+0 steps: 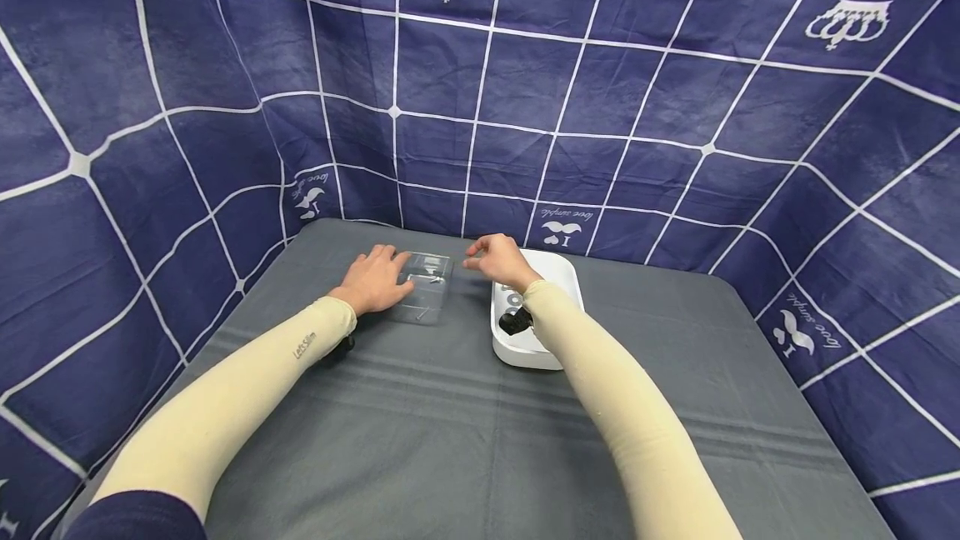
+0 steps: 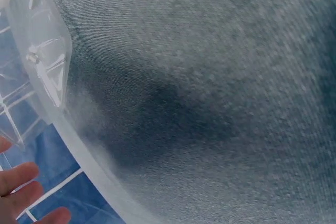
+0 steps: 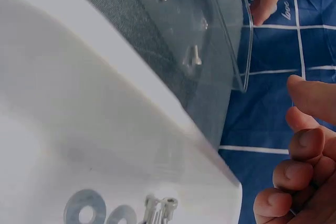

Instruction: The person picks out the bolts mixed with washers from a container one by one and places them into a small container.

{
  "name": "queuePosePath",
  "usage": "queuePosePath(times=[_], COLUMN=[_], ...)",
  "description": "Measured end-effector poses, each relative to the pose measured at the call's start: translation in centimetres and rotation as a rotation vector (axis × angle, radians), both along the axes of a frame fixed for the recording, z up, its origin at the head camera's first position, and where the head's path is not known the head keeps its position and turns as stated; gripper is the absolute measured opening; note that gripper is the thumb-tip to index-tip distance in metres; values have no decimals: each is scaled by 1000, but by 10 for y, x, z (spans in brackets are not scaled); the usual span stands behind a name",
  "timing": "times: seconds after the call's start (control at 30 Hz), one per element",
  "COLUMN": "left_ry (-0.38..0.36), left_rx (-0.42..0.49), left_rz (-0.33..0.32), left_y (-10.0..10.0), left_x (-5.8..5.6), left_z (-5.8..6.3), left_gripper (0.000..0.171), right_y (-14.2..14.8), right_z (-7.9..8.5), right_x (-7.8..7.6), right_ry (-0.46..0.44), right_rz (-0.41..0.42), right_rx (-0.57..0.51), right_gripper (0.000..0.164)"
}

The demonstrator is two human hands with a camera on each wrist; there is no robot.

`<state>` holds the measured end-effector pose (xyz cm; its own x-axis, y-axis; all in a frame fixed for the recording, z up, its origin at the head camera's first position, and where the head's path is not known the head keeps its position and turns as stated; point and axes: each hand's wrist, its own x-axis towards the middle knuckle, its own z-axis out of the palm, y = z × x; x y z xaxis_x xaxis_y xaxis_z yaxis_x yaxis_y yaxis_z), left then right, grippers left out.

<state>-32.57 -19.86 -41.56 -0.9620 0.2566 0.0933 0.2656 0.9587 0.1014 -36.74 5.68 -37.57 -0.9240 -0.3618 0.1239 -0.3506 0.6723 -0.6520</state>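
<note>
My left hand point(image 1: 377, 280) lies at the left side of a clear plastic divided box point(image 1: 423, 312), fingers spread, with fingertips at its far edge and the thumb over it. A few small screws point(image 3: 197, 56) lie in the box. Between the box and a white tray point(image 1: 512, 350), my right hand point(image 1: 500, 259) hovers above the tray's far left edge. Its fingers point(image 3: 294, 171) are loosely bent, and nothing shows between thumb and index finger. Inside the tray are grey washers point(image 3: 85, 211) and a small group of screws point(image 3: 160, 208).
A grey cloth point(image 1: 420, 432) covers the table. Behind and on both sides hangs a navy curtain point(image 1: 592, 90) with a white grid. A black wrist camera point(image 1: 514, 322) sits under the right wrist, over the tray.
</note>
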Motion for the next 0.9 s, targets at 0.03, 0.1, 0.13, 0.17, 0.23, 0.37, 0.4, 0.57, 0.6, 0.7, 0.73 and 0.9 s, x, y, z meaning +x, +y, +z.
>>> queuePosePath(times=[0.03,0.1,0.13,0.17,0.23,0.37,0.4,0.57,0.6,0.7,0.73,0.9], left_ry=[5,14,17,20,22,26,24,14,14,17,19,25], left_rx=[1,7,9,12,18,23,24,17,14,13,14,7], left_rz=[0,-3,-5,-8,-13,-21,-21,-30,-34,-41,-43,-50], left_y=[1,3,4,6,8,14,15,22,24,28,30,37], left_x=[0,-1,-2,-2,-3,-5,-5,-7,-8,-9,-9,-11], left_z=[0,0,1,1,1,1,1,0,0,1,1,3], left_gripper=[67,67,66,66,66,65,65,67,67,68,68,67], right_y=[2,6,8,9,13,20,22,30,32,36,37,44], right_z=[0,1,1,2,2,3,3,1,1,1,1,0], right_x=[0,1,1,1,0,0,0,-2,-2,-1,-1,-1], right_ry=[-2,-1,-1,3,7,9,10,6,0,-10,-9,15], right_rz=[-2,-8,-10,-11,-11,-10,-14,-46,-51,-59,-62,-72], right_rx=[0,3,6,11,20,9,8,12,13,11,9,21], right_gripper=[27,26,25,25,25,28,28,26,26,23,22,20])
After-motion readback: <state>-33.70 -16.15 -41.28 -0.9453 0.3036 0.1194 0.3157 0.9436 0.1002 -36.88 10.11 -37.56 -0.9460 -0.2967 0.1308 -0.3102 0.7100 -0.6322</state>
